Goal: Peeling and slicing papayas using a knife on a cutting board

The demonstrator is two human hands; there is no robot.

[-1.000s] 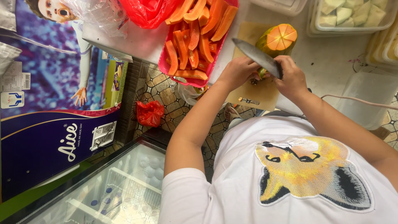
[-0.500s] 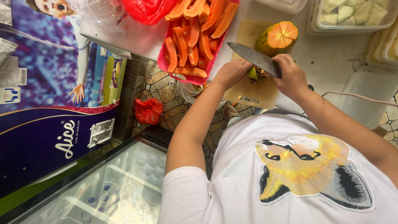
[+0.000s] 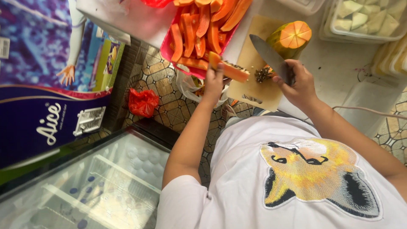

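Tiled floor is showing below the cutting board (image 3: 254, 87). Your left hand (image 3: 214, 82) is pinching a papaya slice (image 3: 229, 69) beside the red tray (image 3: 167, 48); your right hand (image 3: 299, 82) is gripping the knife (image 3: 269, 55) over the board.

Red bag (image 3: 143, 101) — glass-topped freezer (image 3: 85, 186)
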